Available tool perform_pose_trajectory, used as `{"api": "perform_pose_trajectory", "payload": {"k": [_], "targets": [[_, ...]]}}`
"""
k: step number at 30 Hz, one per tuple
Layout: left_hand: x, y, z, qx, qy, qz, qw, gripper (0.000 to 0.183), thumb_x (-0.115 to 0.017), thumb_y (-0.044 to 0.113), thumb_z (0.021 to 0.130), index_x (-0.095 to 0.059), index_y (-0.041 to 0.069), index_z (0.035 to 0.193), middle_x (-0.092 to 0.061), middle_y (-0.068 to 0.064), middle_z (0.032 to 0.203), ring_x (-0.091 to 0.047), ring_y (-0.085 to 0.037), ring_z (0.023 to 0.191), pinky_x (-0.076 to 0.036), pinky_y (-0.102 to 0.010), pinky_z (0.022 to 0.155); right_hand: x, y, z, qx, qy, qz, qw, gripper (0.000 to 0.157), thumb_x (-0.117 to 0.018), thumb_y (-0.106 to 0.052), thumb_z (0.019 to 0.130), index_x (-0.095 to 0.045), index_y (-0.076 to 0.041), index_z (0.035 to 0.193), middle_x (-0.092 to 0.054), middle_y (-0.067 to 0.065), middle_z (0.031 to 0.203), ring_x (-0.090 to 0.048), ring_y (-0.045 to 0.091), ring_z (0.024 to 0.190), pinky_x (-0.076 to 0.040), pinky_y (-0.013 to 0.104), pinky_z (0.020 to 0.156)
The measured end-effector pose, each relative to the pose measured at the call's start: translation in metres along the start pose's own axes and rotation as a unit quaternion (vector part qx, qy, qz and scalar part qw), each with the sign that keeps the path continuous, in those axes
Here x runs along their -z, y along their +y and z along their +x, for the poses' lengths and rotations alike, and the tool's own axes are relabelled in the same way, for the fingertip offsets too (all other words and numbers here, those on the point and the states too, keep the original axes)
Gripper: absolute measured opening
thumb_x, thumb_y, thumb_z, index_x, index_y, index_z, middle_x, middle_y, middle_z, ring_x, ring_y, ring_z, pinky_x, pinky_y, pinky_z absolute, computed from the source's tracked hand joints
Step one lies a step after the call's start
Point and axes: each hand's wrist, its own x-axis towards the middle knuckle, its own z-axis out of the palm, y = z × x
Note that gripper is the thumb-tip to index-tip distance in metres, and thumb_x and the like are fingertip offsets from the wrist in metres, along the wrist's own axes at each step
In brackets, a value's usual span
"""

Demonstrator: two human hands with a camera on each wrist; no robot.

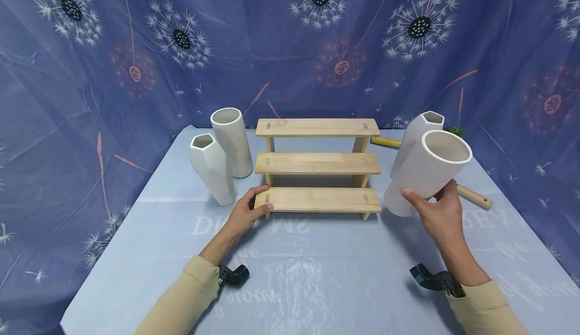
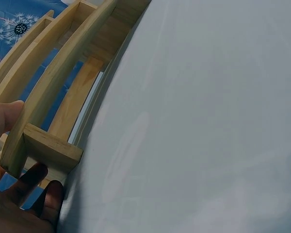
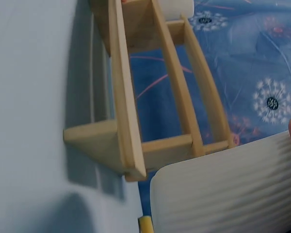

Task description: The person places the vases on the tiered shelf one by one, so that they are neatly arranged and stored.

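Observation:
A three-tier wooden stand [image 1: 317,163] stands in the middle of the table. My left hand [image 1: 246,213] grips the left end of its lowest board, thumb on top and other fingers around the end and underneath, as the left wrist view shows beside the end support [image 2: 53,148]. On the right, my right hand [image 1: 437,216] holds a white ribbed cylindrical vase [image 1: 428,166] around its side. The vase leans, its open mouth up and to the right, its base near the stand's right end. In the right wrist view the ribbed vase [image 3: 223,189] overlaps the stand's near corner.
Left of the stand are a white faceted vase [image 1: 213,169] and a ribbed vase [image 1: 235,146]. Behind the held vase stand another faceted vase [image 1: 412,141] and some greenery [image 1: 454,131]. A yellow handle [image 1: 385,142] and a wooden handle [image 1: 474,196] lie nearby.

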Motion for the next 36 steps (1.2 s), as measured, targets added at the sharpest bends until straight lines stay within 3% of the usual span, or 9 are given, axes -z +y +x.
{"api": "perform_pose_trajectory", "payload": {"k": [5,10,17,25,36], "targets": [[0.0,0.001,0.0,-0.002,-0.001,0.001,1.0,0.054,-0.066,0.021,0.089,-0.045,0.021,0.138,-0.05,-0.014,0.13,-0.05,-0.02,0.107,-0.043,-0.024,0.084,-0.003,-0.008,-0.005,0.016,-0.013,0.015,1.0,0.08,-0.076,-0.028,0.079,-0.029,-0.024,0.144,-0.044,0.005,0.138,-0.047,0.005,0.112,-0.041,0.029,0.087],[0.0,0.001,0.0,0.0,-0.001,0.003,1.0,0.054,-0.066,0.021,0.088,-0.045,0.021,0.138,-0.051,-0.013,0.13,-0.05,-0.019,0.106,-0.043,-0.024,0.084,-0.009,-0.016,-0.01,0.036,-0.027,0.039,0.998,0.082,-0.076,-0.025,0.079,-0.027,-0.026,0.145,-0.044,0.005,0.139,-0.047,0.009,0.116,-0.042,0.047,0.095],[0.0,-0.001,0.002,-0.002,-0.001,-0.002,1.0,0.052,-0.066,0.021,0.088,-0.047,0.024,0.136,-0.051,-0.011,0.129,-0.05,-0.02,0.107,-0.044,-0.025,0.085,-0.017,-0.024,-0.012,0.052,-0.033,0.05,0.997,0.081,-0.077,-0.025,0.079,-0.029,-0.028,0.144,-0.045,0.004,0.138,-0.048,0.011,0.117,-0.042,0.047,0.094],[0.0,-0.001,0.001,-0.005,-0.003,0.0,1.0,0.054,-0.066,0.02,0.088,-0.045,0.021,0.138,-0.05,-0.013,0.13,-0.05,-0.018,0.106,-0.044,-0.023,0.083,-0.028,-0.028,-0.013,0.06,-0.055,0.065,0.995,0.084,-0.077,-0.027,0.079,-0.026,-0.025,0.145,-0.041,0.01,0.143,-0.044,0.033,0.127,-0.037,0.06,0.1],[0.0,0.0,0.0,-0.003,-0.004,0.005,1.0,0.056,-0.066,0.022,0.089,-0.043,0.02,0.14,-0.049,-0.014,0.134,-0.05,-0.02,0.109,-0.043,-0.023,0.084,-0.042,-0.031,-0.013,0.083,-0.081,0.08,0.99,0.088,-0.08,-0.026,0.076,-0.026,-0.023,0.145,-0.042,0.009,0.142,-0.044,0.032,0.128,-0.035,0.061,0.102]]}}
